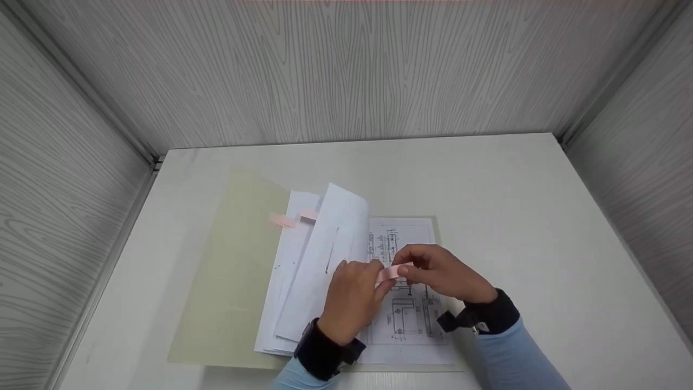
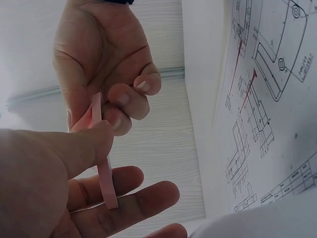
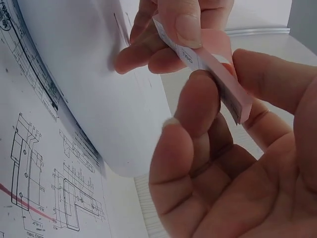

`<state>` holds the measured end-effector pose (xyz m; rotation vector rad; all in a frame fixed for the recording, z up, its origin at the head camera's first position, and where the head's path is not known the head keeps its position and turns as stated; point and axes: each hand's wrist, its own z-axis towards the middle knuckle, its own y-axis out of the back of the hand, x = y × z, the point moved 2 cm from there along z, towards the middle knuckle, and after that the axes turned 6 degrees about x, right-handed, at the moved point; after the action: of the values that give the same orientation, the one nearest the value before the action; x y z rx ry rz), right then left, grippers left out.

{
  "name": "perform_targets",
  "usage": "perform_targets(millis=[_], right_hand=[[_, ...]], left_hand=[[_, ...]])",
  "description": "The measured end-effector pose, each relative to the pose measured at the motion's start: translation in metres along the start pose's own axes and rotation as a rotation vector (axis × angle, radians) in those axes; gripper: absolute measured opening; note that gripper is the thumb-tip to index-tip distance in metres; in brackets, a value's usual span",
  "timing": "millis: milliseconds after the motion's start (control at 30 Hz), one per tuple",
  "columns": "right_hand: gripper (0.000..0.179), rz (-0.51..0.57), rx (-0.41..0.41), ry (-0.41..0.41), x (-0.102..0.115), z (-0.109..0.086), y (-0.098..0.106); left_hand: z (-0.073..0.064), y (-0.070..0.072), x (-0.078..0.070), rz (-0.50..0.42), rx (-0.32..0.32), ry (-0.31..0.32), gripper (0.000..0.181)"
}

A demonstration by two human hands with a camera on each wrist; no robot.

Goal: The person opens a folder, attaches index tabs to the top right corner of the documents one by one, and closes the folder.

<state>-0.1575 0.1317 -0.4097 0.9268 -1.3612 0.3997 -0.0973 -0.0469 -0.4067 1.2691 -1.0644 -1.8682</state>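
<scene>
A narrow pad of pink sticky notes (image 1: 389, 272) is between both hands, above the open folder. My left hand (image 1: 352, 298) pinches one end, its thumb lying across the strip in the right wrist view. My right hand (image 1: 445, 274) holds the other end between thumb and fingers. One pink leaf (image 3: 218, 42) curves away from the pad, whose other face is white with print. Below lies a page of technical drawings (image 1: 403, 325). Turned pages (image 1: 346, 227) lean up beside the left hand.
The folder's pale yellow cover (image 1: 227, 281) is spread to the left. Two pink tabs (image 1: 281, 221) stick out from the turned pages' edges. A white table (image 1: 541, 244) lies underneath, with grey wood-grain panels (image 1: 346, 70) at the back and sides.
</scene>
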Motion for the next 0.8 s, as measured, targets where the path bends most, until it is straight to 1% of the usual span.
perform_targets(millis=[133,233,267,467,500,600,700,800], right_hand=[[0.011,0.043,0.027,0.025,-0.0023,0.0003,-0.0010],[0.012,0.071,0.025,0.044,-0.0028,0.0013,-0.0019],[0.012,0.071,0.021,0.046,0.0012,0.0012,-0.0025],[0.015,0.061,-0.023,-0.001,0.0010,0.0018,-0.0033],[0.017,0.064,-0.031,-0.008,-0.0030,0.0022,-0.0027],[0.028,0.093,-0.066,-0.041,-0.0024,0.0017,-0.0006],[0.042,0.146,-0.114,-0.069,-0.0014,0.0013,0.0016],[0.048,0.163,-0.154,-0.070,-0.0007,0.0011,0.0032]], left_hand=[[-0.0006,-0.0003,-0.0002,0.047,0.023,0.032,0.027],[-0.0009,0.0002,-0.0006,0.065,0.024,0.052,0.027],[-0.0010,0.0000,-0.0006,0.068,0.026,0.057,0.028],[-0.0009,-0.0001,-0.0010,0.063,0.015,0.041,0.039],[-0.0006,0.0003,-0.0012,0.056,0.012,0.040,0.040],[0.0004,0.0013,-0.0017,0.036,0.009,0.042,0.038],[0.0010,0.0024,-0.0022,0.011,-0.015,0.032,0.033],[0.0013,0.0036,-0.0025,-0.025,-0.044,0.019,0.032]])
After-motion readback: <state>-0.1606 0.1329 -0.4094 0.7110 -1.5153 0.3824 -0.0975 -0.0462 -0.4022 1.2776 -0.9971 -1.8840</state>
